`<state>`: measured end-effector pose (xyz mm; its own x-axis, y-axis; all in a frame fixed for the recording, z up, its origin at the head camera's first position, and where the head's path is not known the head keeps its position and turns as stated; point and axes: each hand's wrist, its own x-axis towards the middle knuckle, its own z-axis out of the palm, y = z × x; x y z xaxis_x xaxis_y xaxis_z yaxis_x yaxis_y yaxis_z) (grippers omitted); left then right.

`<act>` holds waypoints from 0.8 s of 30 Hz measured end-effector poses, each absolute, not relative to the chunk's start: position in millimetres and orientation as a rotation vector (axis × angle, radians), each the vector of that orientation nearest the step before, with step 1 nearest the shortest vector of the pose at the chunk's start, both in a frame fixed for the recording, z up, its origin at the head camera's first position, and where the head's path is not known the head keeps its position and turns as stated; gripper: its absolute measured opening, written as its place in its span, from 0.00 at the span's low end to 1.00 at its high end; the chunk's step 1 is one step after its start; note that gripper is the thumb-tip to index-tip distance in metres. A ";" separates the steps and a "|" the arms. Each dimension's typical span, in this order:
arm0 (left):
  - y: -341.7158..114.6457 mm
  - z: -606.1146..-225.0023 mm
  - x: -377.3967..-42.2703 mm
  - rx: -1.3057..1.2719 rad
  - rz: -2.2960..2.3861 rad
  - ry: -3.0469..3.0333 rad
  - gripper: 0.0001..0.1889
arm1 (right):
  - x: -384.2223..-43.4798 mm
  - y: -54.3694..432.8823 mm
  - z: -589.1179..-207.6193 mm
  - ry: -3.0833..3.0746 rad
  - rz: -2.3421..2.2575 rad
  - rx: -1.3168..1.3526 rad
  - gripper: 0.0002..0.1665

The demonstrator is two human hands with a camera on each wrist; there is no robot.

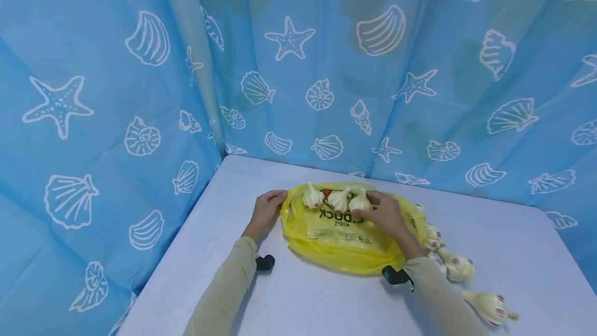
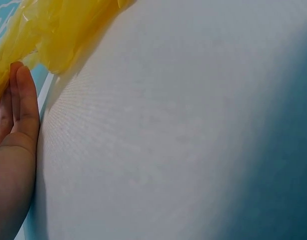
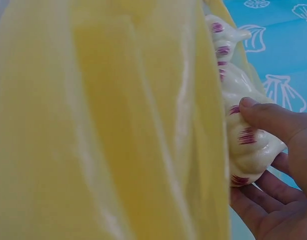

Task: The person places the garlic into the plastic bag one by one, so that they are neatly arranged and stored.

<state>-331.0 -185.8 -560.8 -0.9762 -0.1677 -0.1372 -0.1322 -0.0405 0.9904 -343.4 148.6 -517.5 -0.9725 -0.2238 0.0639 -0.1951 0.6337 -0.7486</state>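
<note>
A yellow plastic bag (image 1: 336, 258) with dark printing lies on the table. Three white garlic bulbs with purple marks sit in a row along its far side: a left bulb (image 1: 313, 197), a middle bulb (image 1: 339, 200) and a right bulb (image 1: 359, 203). My right hand (image 1: 386, 215) holds the right bulb between thumb and fingers, as the right wrist view also shows with the garlic bulb (image 3: 251, 145). At the bag's left end, my left hand (image 1: 267, 214) pinches the plastic edge; the left wrist view shows its fingers (image 2: 27, 97) against the bag, its thumb hidden.
More garlic bulbs lie right of the bag, among them one bulb (image 1: 459, 266) and a nearer one (image 1: 489, 307). The white table (image 1: 298, 305) meets blue shell-patterned curtains (image 1: 298, 108) at the back and left. Dark wrist mounts (image 1: 396, 275) sit under the sleeves.
</note>
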 end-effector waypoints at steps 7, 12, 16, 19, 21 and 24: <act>-185.0 -560.9 -331.1 0.340 -2.220 -2.160 0.15 | -346.4 146.4 -521.7 2.793 -1.289 -0.345 0.48; -184.9 -561.0 -331.7 0.349 -2.225 -2.153 0.16 | -349.3 142.9 -524.9 2.773 -1.304 -0.353 0.48; -185.3 -561.9 -332.8 0.356 -2.228 -2.152 0.16 | -351.2 139.0 -525.6 2.773 -1.323 -0.373 0.47; -185.2 -562.6 -333.8 0.366 -2.231 -2.153 0.15 | -352.6 136.2 -525.9 2.759 -1.350 -0.397 0.46; -185.2 -562.6 -334.1 0.377 -2.238 -2.150 0.15 | -353.3 135.3 -527.6 2.752 -1.357 -0.412 0.45; -185.5 -561.5 -333.4 0.384 -2.251 -2.145 0.15 | -353.3 134.7 -530.2 2.745 -1.361 -0.417 0.45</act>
<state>-333.4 -185.5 -561.5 -0.9699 -0.1745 -0.1701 -0.1615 -0.0624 0.9849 -353.3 134.7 -530.2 -0.9624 -0.2610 0.0749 -0.2176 0.5762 -0.7878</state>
